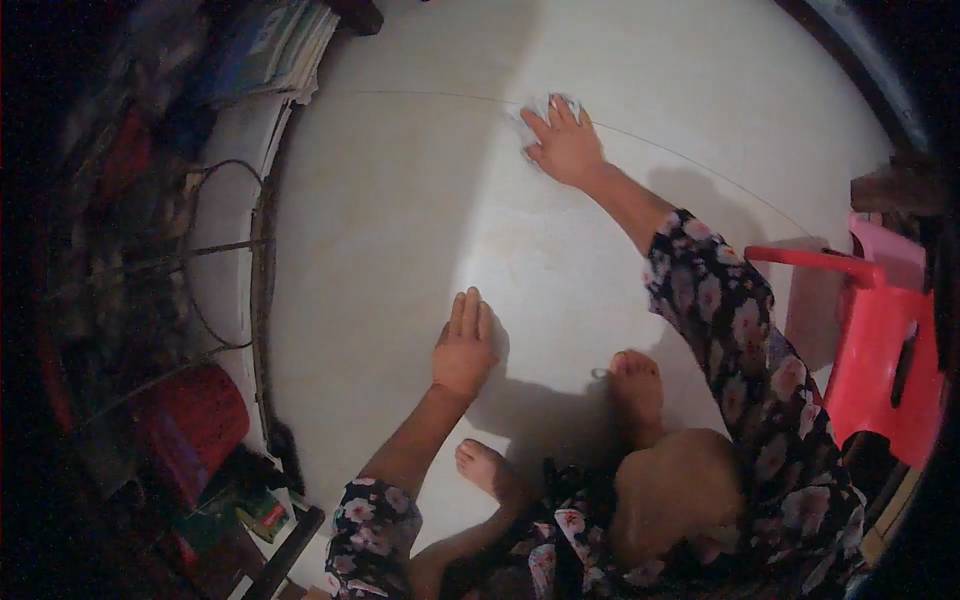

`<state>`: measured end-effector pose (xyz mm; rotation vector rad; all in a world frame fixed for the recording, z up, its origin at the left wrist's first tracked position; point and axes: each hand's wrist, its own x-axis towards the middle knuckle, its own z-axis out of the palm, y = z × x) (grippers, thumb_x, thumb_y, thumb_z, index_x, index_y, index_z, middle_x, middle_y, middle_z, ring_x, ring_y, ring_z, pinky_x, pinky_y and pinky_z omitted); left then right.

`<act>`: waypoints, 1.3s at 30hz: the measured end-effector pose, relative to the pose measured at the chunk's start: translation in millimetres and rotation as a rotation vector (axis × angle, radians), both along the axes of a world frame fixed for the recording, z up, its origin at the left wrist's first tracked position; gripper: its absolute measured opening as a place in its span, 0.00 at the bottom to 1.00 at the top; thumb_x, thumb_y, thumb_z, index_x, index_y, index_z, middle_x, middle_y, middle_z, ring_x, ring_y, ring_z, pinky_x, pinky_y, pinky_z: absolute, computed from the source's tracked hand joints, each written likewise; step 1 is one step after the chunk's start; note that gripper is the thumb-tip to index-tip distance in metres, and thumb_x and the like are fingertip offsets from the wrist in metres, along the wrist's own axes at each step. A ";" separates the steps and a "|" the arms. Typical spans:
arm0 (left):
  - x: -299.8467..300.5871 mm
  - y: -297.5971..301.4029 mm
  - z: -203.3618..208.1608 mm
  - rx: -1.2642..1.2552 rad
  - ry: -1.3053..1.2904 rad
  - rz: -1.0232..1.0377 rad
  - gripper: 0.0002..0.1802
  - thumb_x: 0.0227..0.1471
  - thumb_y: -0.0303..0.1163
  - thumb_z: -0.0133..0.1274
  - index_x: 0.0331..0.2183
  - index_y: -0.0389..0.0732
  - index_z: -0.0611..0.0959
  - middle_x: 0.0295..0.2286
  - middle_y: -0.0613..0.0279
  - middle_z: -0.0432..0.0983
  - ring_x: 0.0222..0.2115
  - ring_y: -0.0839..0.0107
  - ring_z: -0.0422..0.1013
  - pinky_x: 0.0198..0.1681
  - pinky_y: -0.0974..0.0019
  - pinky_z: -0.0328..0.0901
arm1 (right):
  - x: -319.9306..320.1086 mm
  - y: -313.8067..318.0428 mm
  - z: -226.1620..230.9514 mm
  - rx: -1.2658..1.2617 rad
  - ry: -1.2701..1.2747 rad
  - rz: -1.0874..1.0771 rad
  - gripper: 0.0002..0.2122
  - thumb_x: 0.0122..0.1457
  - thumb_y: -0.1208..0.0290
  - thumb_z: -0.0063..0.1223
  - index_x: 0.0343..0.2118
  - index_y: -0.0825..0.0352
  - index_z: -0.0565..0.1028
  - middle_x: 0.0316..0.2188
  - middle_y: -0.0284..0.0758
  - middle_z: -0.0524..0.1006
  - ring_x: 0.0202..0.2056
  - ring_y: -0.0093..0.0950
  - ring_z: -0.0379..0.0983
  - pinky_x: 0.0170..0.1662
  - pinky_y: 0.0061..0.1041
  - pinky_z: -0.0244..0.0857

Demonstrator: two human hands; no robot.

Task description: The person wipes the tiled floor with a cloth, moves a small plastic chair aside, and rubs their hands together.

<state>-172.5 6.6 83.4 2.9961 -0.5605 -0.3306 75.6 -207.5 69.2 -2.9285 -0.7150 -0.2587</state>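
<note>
Cloth [521, 128] lies under the right hand [572, 152], forward of its palm, fingers spread; the left hand [466, 352], fingers together, is farther.

A pale, glossy floor [370, 200] fills the middle of the frame, crossed near the top by a thin dark seam [440, 95]. Its left part lies in dimmer light. Red plastic furniture [875, 370] stands at the right edge; stacked papers [275, 50] sit upper left.
</note>
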 end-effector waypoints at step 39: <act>-82.5 53.1 6.6 -0.302 0.013 0.191 0.26 0.35 0.24 0.52 0.42 0.41 0.72 0.46 0.61 0.65 0.47 0.62 0.63 0.45 0.64 0.64 | -173.4 44.4 -1.4 0.022 0.275 1.165 0.26 0.46 0.60 0.49 0.51 0.58 0.62 0.53 0.37 0.60 0.57 0.36 0.50 0.57 0.47 0.41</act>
